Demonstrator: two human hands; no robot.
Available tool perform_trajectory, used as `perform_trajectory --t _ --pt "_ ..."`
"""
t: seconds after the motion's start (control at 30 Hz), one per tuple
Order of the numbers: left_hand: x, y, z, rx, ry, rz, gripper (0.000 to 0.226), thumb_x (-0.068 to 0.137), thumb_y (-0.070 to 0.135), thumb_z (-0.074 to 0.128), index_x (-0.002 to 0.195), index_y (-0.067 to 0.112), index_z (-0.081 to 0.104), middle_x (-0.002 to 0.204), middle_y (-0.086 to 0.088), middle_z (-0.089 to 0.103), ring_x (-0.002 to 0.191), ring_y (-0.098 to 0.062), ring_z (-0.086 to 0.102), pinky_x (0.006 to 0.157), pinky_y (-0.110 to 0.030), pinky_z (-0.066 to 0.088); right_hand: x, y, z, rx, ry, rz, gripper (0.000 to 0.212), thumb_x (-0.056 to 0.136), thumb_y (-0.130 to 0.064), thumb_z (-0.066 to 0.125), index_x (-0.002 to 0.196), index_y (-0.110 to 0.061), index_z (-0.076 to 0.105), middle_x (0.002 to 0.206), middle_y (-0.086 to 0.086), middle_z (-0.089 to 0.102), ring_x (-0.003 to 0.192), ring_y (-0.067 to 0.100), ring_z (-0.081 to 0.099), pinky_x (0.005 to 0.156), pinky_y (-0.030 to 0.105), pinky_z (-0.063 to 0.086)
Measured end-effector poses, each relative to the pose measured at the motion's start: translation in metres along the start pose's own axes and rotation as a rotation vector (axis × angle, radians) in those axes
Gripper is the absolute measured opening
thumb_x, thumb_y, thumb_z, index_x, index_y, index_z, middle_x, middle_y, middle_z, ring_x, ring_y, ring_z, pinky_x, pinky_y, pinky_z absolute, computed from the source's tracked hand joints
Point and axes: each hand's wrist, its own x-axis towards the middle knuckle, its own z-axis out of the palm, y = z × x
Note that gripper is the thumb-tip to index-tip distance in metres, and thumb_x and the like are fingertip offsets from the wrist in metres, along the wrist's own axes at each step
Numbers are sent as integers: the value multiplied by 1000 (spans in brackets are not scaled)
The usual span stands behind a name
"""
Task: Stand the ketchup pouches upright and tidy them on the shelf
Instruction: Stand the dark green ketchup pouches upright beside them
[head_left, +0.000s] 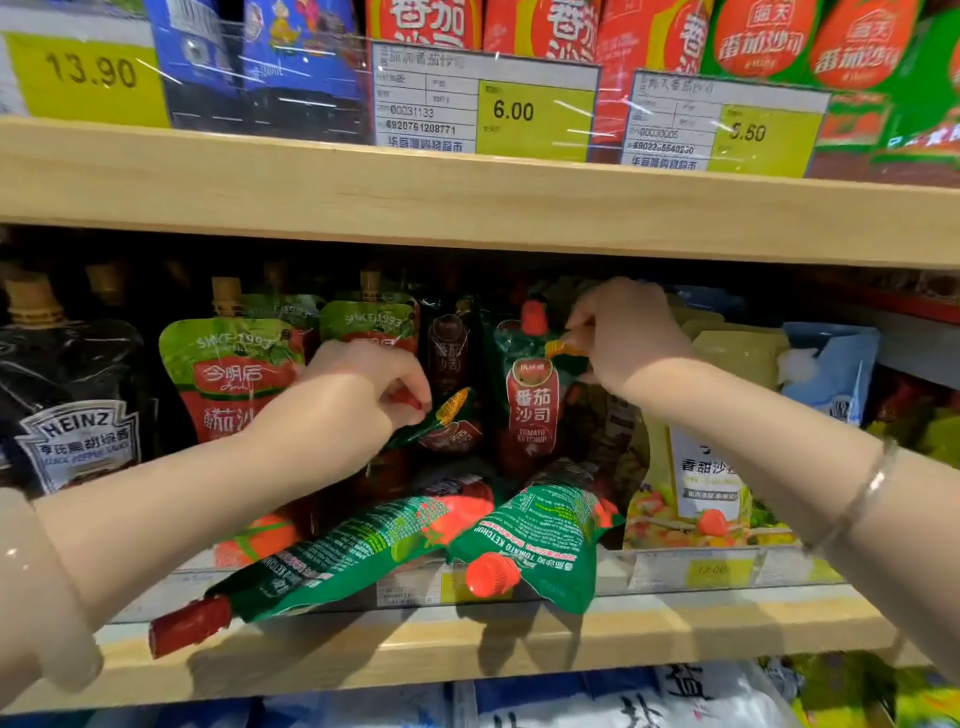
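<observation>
Two green ketchup pouches lie flat at the front of the wooden shelf. One pouch points its red cap out past the left of the edge. The other pouch has its red cap facing me. My left hand pinches the top of a tilted green pouch further back. An upright ketchup pouch with a red cap stands behind, and my right hand grips its upper right corner.
Upright green pouches and dark Heinz pouches stand to the left. Yellow salad dressing pouches stand to the right. The upper shelf board hangs close above my hands. Price tags line the front rail.
</observation>
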Motion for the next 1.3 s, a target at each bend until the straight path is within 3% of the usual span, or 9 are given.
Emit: perform_trajectory --t 0.17,0.3,0.53,0.67,0.8,0.9,1.0,1.2,1.3 --pt "10 -1 -6 -33 -4 -18 15 82 13 64 94 18 71 88 1 64 82 -10 55 60 -6 36 12 -3 -2 25 39 -1 26 90 -3 48 109 2 64 115 20 64 108 34 58 95 38 47" --pt "6 1 -10 -81 -105 -2 24 75 16 72 67 35 61 76 14 64 82 -12 65 77 -18 47 21 -5 1 54 41 -1 29 89 -4 47 112 3 63 117 23 63 112 36 56 92 38 44" --pt "11 9 -1 8 -488 27 26 68 22 78 74 34 56 81 13 66 89 -13 67 83 -32 53 33 -1 -6 39 -124 45 31 88 -1 52 118 5 58 123 22 60 114 34 57 94 37 50" --pt "29 18 7 -258 -346 -20 7 75 23 72 72 20 66 71 4 68 70 -11 64 70 -26 52 31 -3 -10 33 -216 106 34 89 -1 53 122 1 55 127 16 58 114 29 58 82 28 52" --pt "52 28 34 -564 -205 -180 27 88 14 57 112 2 59 101 -16 66 85 -27 66 77 -36 55 29 -2 -15 61 -281 26 33 88 -2 50 120 6 56 123 25 60 111 36 61 55 21 45" --pt "74 36 56 -585 -130 -249 37 91 15 52 125 1 49 120 -20 60 105 -35 61 88 -45 54 33 0 -10 32 -262 35 32 90 -3 49 120 5 56 124 22 60 112 34 59 77 33 54" --pt "93 43 63 -639 -75 -292 40 92 13 49 131 4 45 131 -19 55 116 -36 55 98 -47 48 35 1 -7 -15 -191 26 31 92 -4 46 122 0 55 127 18 58 115 31 55 99 36 47" --pt "115 41 64 -794 76 -291 29 93 5 45 121 6 54 124 -17 58 106 -30 60 97 -45 49 40 5 -12 -28 -151 -21 32 95 -1 39 125 6 48 131 21 52 121 33 49 104 37 40" --pt "121 39 67 -809 98 -301 26 93 3 44 117 4 55 116 -17 60 98 -32 62 91 -45 52 43 6 -15 -43 -194 -55 34 95 -5 39 125 5 50 130 22 54 120 35 51 94 36 43"
